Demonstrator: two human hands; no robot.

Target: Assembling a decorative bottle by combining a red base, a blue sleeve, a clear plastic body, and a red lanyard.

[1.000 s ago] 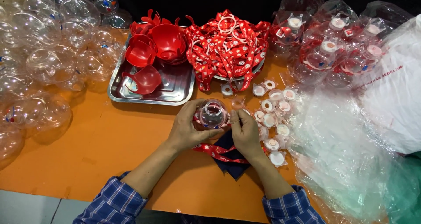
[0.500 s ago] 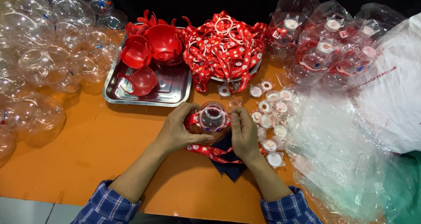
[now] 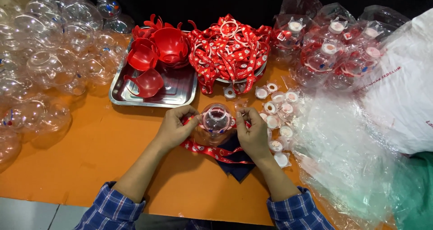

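Clear plastic globe (image 3: 216,122) sits pinched between left hand (image 3: 173,128) and right hand (image 3: 253,133); red ribbon (image 3: 212,151), trailing toward six o'clock, could slip loose if either grip eases.

The dark blue cloth (image 3: 234,160) lies mostly hidden under the hands and red strap (image 3: 212,151).

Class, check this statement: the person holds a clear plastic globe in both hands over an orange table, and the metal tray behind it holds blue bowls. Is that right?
Not quite. The head view shows the bowls in the metal tray are red, not blue. The rest stands: the left hand and right hand hold the clear globe over the orange table.
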